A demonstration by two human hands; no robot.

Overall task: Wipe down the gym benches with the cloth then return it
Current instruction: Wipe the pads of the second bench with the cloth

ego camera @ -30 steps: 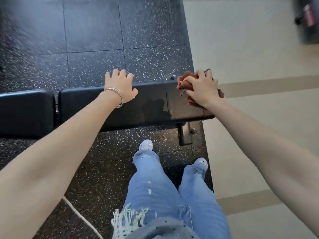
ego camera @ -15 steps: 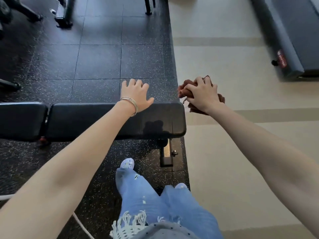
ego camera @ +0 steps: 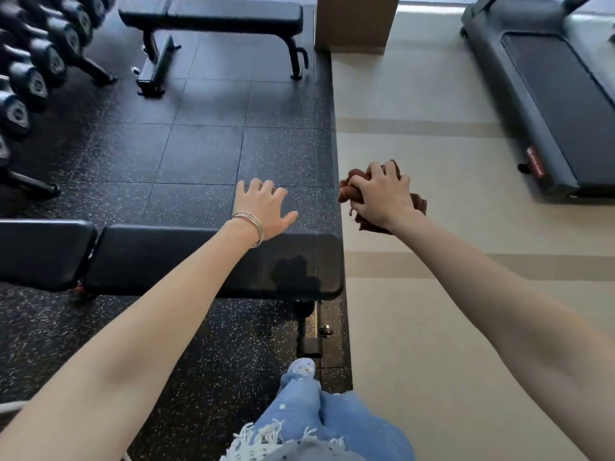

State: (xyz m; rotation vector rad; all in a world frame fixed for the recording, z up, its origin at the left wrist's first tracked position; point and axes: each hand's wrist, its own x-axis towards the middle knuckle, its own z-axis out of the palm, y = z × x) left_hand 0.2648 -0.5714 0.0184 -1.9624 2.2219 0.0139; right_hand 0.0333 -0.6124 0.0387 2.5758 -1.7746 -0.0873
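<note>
Right hand (ego camera: 382, 197) gripped bunched cloth (ego camera: 347, 192) past right end of near bench (ego camera: 166, 257); left hand (ego camera: 263, 207) open over its far edge. Judged: far bench (ego camera: 233, 15) needs wiping next.

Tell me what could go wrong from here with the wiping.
The cloth, bunched in the right hand, hangs past the end of the near bench over the pale floor; a loose grip could drop it. Its foot sits right by the shoe, a likely trip point. The far bench could get skipped.
</note>
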